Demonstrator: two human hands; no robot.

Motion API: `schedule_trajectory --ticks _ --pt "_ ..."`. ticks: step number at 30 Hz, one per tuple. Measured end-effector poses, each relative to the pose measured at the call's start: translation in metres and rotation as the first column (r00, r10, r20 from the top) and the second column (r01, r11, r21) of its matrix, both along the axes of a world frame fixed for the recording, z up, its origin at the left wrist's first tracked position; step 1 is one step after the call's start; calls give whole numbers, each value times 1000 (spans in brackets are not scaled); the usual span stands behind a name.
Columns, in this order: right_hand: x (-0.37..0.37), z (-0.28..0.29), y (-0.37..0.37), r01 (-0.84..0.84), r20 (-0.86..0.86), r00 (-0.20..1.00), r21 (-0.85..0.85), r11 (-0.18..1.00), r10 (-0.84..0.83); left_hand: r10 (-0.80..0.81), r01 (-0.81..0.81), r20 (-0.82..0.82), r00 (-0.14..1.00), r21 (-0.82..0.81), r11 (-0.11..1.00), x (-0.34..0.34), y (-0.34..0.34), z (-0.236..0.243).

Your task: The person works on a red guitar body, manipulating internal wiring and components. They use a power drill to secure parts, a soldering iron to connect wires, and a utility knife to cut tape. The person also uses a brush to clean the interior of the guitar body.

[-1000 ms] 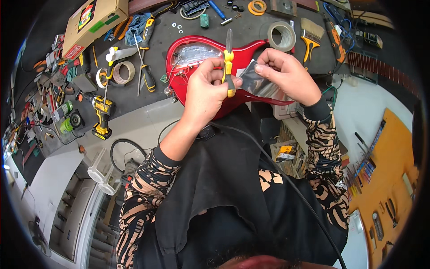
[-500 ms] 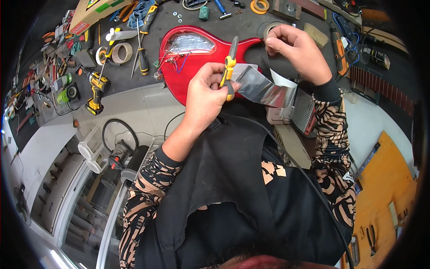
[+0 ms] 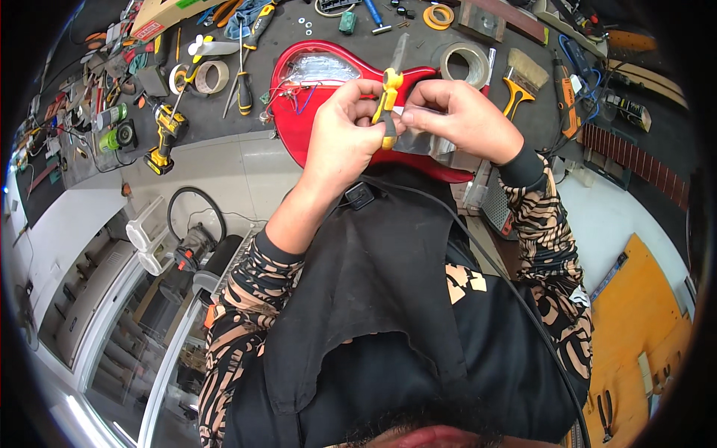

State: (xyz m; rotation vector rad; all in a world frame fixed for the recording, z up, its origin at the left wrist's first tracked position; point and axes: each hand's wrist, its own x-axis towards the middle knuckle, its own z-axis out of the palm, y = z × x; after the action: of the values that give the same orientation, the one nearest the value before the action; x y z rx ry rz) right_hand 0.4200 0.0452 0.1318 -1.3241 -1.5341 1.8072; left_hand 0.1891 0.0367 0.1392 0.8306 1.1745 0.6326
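Note:
My left hand is closed around yellow-and-black scissors, their blades pointing away from me. Close beside it, my right hand is closed in a pinch, fingertips almost at the scissors' handles. A strip of shiny silver foil shows below the right hand's fingers, mostly hidden by that hand; its pinched edge is too small to make out clearly. Under both hands lies a red electric guitar body with a foil-lined cavity and thin loose wires at its left side.
Tape rolls, a yellow-handled brush and a utility knife lie right of the guitar on the dark bench. Leftward are a screwdriver and a yellow drill. A black cable crosses my apron.
My right hand has come left and nearer to me, from the far end of the foil to beside my left hand. The foil, stretched out before, is now mostly covered by it.

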Motion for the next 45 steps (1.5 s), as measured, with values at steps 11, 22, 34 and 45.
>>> schedule_trajectory --ticks 11,22,34,45 --pt "22 3 19 154 64 983 195 969 -170 80 -80 0 997 8 997 -23 -4 -15" --pt "17 -14 9 255 16 965 184 949 -262 -25 21 -83 996 -44 999 -6 -13 -5" --pt "-9 2 -1 140 19 990 24 990 -141 66 -66 48 997 -13 998 2 -7 -11" --pt "7 -7 11 174 15 985 -92 980 -174 124 -105 111 986 -161 981 -10 -29 -27"
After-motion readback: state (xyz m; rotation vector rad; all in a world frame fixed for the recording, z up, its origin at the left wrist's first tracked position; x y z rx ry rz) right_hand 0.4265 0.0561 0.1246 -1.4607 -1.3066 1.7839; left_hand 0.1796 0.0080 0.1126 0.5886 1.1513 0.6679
